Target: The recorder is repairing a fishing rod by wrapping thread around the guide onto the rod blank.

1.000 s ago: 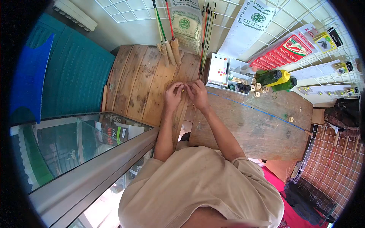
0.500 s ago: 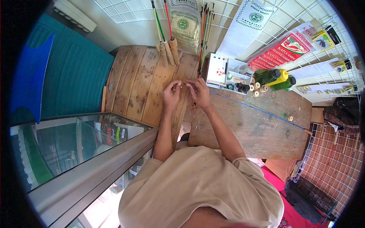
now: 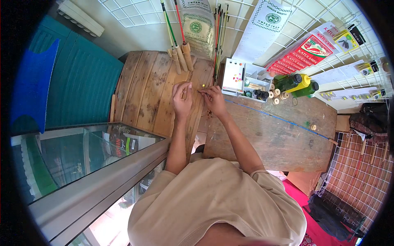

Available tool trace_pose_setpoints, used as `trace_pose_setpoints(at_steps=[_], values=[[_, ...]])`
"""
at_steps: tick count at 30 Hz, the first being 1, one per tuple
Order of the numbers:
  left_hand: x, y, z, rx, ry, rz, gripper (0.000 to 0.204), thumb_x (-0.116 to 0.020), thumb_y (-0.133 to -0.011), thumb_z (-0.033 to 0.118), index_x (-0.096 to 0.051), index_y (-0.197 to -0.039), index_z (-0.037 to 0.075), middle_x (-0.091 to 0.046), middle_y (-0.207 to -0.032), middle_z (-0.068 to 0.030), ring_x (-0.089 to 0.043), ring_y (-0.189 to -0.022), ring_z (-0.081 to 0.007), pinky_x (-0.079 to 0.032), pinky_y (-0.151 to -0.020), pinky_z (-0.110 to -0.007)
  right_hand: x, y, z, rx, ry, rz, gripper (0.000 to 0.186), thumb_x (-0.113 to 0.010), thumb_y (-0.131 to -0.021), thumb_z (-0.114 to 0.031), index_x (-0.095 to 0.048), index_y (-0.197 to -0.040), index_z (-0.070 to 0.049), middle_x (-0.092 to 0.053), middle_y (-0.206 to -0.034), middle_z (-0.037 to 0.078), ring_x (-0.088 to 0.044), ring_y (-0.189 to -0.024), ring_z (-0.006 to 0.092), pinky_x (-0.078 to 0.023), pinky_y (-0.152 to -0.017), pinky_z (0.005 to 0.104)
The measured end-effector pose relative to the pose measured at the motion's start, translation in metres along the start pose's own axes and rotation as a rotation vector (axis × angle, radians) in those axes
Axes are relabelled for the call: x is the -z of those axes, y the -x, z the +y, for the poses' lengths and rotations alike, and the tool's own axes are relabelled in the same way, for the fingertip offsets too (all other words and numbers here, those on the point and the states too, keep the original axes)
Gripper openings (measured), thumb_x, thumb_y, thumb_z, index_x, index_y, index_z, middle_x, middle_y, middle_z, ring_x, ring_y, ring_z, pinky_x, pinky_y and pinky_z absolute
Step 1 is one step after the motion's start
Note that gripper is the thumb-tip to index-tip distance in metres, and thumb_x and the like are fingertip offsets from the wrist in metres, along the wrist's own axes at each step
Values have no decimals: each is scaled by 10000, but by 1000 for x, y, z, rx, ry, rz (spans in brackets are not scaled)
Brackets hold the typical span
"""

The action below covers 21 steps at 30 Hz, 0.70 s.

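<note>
My left hand [image 3: 182, 99] is above the plank table [image 3: 141, 90], its fingers curled and thumb against them; whatever is in that pinch is too small to make out. Just to its right, my right hand [image 3: 214, 100] is closed, thumb and fingertips pressed together and pointing left. A thin dark bit shows at those fingertips, its kind unclear. A small yellow bead-like piece [image 3: 203, 86] appears just beyond the right fingertips; whether it hangs from a line or lies on the wood, I cannot tell.
Beyond the hands, fishing rods with cork handles [image 3: 180, 58] stand upright. A white compartment box [image 3: 250, 94] with beads and small jars stands right, near bottles [image 3: 301, 85] and wooden spools [image 3: 276, 98]. A blue rod [image 3: 274, 116] crosses the right table. A glass case [image 3: 102, 164] borders the left.
My hands have drawn slightly apart, the left shifting a little left. The yellow piece, formerly between both hands, now shows farther away and to the right, near the right fingertips.
</note>
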<state>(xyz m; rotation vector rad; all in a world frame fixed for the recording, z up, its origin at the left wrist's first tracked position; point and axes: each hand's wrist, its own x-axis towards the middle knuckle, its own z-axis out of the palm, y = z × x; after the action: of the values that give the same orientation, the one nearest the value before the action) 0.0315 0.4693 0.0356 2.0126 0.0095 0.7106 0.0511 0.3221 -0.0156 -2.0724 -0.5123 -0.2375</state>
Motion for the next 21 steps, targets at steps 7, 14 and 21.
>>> trace_pose_setpoints(at_steps=[7,14,21], values=[[-2,1,1,19,16,-57,99,-645,-862,60,-662,-958,44,-645,-926,-74,-593,-832,-215,-472,-650,-298,1,-1,-10,-204,-399,165,230,-594,-806,25,-629,-1027,-30,-554,-999,138,-552,-911,284,-459,-809,362],[0,0,5,11,28,-64,93,-654,-851,49,-666,-943,43,-656,-911,-74,-589,-810,-204,-457,-641,-285,22,-28,-38,-83,-299,85,265,-633,-839,-24,-648,-1103,-39,-561,-921,83,-546,-815,161,-464,-670,258],[1,-3,3,4,121,-86,66,-656,-853,54,-659,-917,37,-664,-912,-71,-583,-796,-184,-448,-646,-276,23,-36,-34,-61,-224,18,223,-704,-795,-61,-705,-1019,-61,-667,-840,53,-554,-791,176,-455,-649,271]])
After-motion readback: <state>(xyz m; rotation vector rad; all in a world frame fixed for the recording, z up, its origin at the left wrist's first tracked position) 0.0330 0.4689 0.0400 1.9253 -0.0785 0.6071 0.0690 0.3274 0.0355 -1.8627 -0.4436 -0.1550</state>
